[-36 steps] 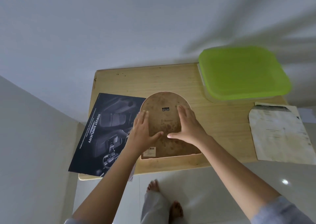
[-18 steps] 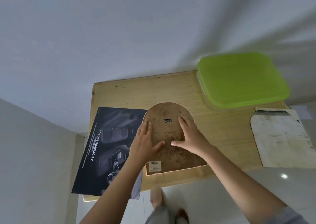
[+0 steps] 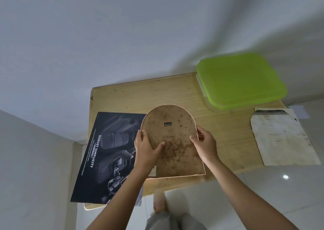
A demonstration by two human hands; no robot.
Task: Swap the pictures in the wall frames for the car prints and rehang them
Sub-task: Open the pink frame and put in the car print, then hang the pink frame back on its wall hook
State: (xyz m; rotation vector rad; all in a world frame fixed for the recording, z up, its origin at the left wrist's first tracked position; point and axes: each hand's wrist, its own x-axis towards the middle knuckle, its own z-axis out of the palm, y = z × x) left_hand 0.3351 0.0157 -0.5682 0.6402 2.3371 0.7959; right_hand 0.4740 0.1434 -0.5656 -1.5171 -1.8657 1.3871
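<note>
An arch-topped wall frame (image 3: 172, 138) lies face down over the wooden table (image 3: 175, 94), its stained brown backing and small metal hanger facing up. My left hand (image 3: 147, 147) grips its left edge, thumb on the backing and fingers wrapped around the rim. Across from it, my right hand (image 3: 205, 142) grips the right edge the same way. A dark car print (image 3: 107, 156) reading "ROBUST SIMPLICITY" lies on the table's left side, partly under the frame and my left forearm, overhanging the front edge.
A clear box with a lime green lid (image 3: 240, 80) stands at the table's back right. A worn white paper sheet (image 3: 282, 136) lies at the right, hanging over the table edge. Grey walls close in behind and at the left. My feet (image 3: 159, 203) stand on the pale floor below.
Both hands slid from lying flat on the backing outward to the frame's left and right edges and now grip them. The view has tilted upward slightly.
</note>
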